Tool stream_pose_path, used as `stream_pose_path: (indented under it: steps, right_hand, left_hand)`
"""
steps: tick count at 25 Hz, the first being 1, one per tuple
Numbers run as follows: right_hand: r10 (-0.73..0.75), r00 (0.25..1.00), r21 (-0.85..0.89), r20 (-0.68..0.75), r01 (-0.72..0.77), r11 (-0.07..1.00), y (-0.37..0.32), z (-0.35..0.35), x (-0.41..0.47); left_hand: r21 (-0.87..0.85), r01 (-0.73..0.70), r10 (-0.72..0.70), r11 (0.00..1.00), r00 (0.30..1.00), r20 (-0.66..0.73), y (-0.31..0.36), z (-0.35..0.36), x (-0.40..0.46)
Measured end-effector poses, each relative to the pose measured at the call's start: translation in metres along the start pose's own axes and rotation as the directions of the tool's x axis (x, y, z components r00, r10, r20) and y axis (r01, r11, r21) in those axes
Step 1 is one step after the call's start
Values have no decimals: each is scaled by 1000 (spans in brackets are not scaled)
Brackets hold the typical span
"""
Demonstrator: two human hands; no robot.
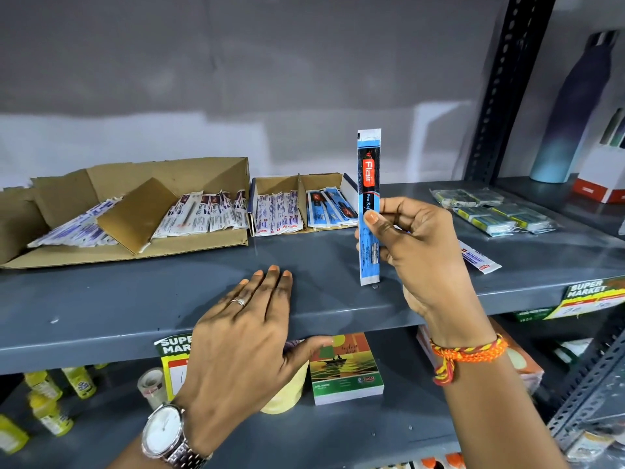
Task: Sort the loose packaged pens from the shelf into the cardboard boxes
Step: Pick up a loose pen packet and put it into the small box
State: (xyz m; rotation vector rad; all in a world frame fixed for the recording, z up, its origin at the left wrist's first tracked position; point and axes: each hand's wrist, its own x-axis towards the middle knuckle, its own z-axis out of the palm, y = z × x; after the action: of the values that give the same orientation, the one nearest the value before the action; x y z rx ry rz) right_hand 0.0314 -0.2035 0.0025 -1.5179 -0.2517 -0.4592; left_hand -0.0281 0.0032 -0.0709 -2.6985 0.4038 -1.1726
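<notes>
My right hand [419, 252] holds a blue Flair pen packet [369, 170] upright above the grey shelf [135, 299], pinched between thumb and fingers. My left hand [247, 330] rests flat on the shelf's front edge, fingers spread, holding nothing. A large cardboard box [189, 247] at the left holds several white pen packets behind a loose cardboard flap. Next to it a small divided box [299, 186] holds white packets in its left half and blue packets [329, 206] in its right half. One white packet [480, 258] lies loose on the shelf behind my right hand.
Wrapped yellow-green packs [490, 211] lie at the shelf's right. A blue bottle [571, 113] and a white-red box stand beyond the upright post [500, 89]. Below are yellow bottles [47, 394], tape rolls and a notepad [345, 367]. Price tags hang on the shelf edge.
</notes>
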Motion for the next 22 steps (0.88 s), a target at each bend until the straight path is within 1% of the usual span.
stream_pose_path:
  steps: [5,7,9,11,12,13,14,15,16,18,20,22]
  right_hand:
    - [50,999,37,-11,-50,998,1,1,10]
    - [61,998,14,-29,-61,998,2,3,29]
    - [50,998,-77,-46,-53,996,5,9,61]
    - [65,997,-251,-30,-70,965,6,20,94]
    - [76,997,-391,7,-67,918,6,27,109]
    - [87,995,-547,56,-43,836,6,35,121]
    - [104,989,-683,105,-4,730,7,43,130]
    - [118,983,-779,144,39,626,8,52,136]
    - [129,977,-836,172,75,544,10,60,141]
    - [161,963,-891,215,126,435,15,72,145]
    - [190,952,-908,240,151,390,22,79,147]
    - [198,947,-908,251,160,387,30,82,148]
  left_hand:
    - [-16,4,-5,1000,1000,-14,0,2,0]
    - [-17,4,-4,1000,1000,-20,0,3,0]
    - [-22,5,-5,1000,1000,-19,0,3,0]
    - [-26,11,-12,1000,1000,-8,0,4,-1]
    - [-27,14,-14,1000,1000,-3,-1,4,-1]
    - [-29,16,-16,999,1000,1,0,5,-1]
    - [-33,19,-19,999,1000,2,0,5,0]
    - [-37,22,-22,999,1000,0,-1,5,0]
    - [-40,22,-22,999,1000,-3,-1,5,0]
    - [-43,15,-15,999,1000,-10,-1,6,0]
    - [-42,9,-9,999,1000,-17,-2,6,0]
    - [-36,8,-9,999,1000,-22,-2,7,-1]
